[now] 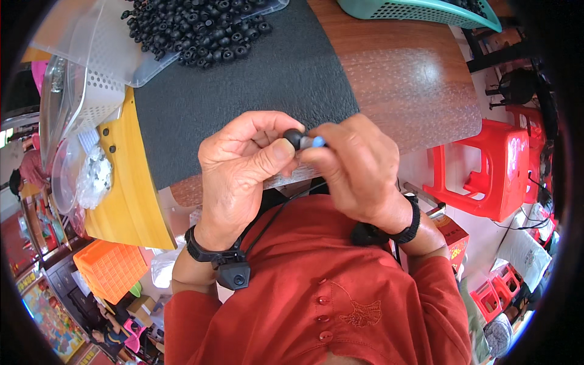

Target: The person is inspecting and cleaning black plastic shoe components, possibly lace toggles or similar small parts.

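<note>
Between the thumb and fingers of my left hand is a small round black part. My right hand pinches a small tool with a blue end, its greyish front held against the black part. That tool is slightly blurred and mostly covered by my fingers, so its exact kind does not show. Both hands meet over the near edge of a black mat. At the mat's far side lies a heap of similar black parts, small and rounded, some showing a hole.
The mat lies on a brown wooden table. A teal basket stands at the far right and a see-through perforated basket at the left. Beside them are a yellow wooden table, an orange crate and a red stool.
</note>
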`<state>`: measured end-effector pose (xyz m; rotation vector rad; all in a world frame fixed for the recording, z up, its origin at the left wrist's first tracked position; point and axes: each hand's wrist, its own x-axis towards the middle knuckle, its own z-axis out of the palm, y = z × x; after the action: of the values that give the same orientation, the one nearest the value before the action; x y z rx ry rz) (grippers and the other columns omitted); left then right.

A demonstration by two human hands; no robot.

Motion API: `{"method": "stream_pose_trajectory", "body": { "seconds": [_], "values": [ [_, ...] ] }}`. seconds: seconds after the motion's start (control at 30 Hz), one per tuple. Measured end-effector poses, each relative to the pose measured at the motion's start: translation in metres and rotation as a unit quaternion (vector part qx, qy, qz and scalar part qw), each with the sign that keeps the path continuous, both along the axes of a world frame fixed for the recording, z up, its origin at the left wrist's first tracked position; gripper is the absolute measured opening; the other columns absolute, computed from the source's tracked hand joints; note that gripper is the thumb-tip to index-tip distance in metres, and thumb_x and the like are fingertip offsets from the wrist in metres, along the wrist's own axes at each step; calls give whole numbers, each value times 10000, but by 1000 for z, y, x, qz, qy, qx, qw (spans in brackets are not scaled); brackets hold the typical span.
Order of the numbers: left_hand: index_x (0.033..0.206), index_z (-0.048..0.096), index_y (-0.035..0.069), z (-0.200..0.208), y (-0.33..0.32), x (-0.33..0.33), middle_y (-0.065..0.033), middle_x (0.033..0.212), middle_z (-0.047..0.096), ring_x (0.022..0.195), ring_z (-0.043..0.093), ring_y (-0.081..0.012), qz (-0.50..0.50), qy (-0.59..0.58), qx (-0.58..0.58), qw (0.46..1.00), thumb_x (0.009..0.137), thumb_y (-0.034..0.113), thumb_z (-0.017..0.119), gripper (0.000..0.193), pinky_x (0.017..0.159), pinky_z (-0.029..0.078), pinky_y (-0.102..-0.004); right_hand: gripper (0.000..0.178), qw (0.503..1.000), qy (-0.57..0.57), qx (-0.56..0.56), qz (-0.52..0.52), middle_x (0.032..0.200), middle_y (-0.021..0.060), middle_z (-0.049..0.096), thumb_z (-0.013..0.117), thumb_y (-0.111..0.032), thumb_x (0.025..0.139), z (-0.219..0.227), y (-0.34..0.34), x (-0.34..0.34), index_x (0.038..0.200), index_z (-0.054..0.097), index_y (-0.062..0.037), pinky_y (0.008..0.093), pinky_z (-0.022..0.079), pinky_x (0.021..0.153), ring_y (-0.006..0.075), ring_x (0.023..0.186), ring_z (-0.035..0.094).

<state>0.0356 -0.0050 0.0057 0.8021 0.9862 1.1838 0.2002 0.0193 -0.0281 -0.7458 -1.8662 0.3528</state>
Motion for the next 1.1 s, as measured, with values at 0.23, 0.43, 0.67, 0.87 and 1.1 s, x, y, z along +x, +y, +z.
{"method": "stream_pose_trajectory", "body": {
  "seconds": [0.23, 0.43, 0.67, 0.87, 1.1],
  "values": [
    [1011, 599, -64, 8, 3, 3, -94, 888, 628, 709, 586, -129, 16, 96, 45, 994, 803, 38, 696, 251, 652, 487, -238, 199, 995, 44, -87, -16, 684, 122, 547, 714, -116, 772, 9, 6, 7, 871, 593, 6, 379, 424, 509, 300, 579, 534],
    [977, 638, -48, 7, 17, 9, -62, 949, 581, 854, 562, -112, -3, 177, 70, 982, 800, -72, 638, 179, 768, 466, -228, 214, 987, 53, -140, -58, 685, 136, 548, 724, -164, 768, 0, 13, 6, 848, 592, -16, 413, 421, 513, 323, 596, 541],
    [982, 625, -22, 54, 90, 39, -60, 788, 636, 622, 568, -82, -86, 279, 119, 949, 835, 92, 639, 186, 533, 439, -191, 185, 986, 14, -117, -118, 677, 129, 541, 717, -120, 753, -6, 3, 12, 825, 587, -11, 408, 430, 520, 312, 616, 545],
    [1050, 604, -50, 72, 205, 99, -86, 802, 636, 648, 591, -123, -146, 232, 188, 943, 821, 89, 645, 271, 547, 469, -234, 171, 989, -3, -107, -102, 674, 128, 539, 713, -102, 749, -10, 5, 11, 823, 587, -13, 408, 432, 518, 311, 613, 541],
    [1082, 567, -63, 106, 214, 65, -79, 780, 611, 548, 524, -94, -77, 241, 211, 944, 834, 75, 642, 293, 406, 421, -216, 189, 990, -40, -83, -108, 675, 129, 527, 716, -85, 738, -14, 14, 18, 840, 571, -16, 407, 416, 517, 313, 602, 525]
  ]
}}
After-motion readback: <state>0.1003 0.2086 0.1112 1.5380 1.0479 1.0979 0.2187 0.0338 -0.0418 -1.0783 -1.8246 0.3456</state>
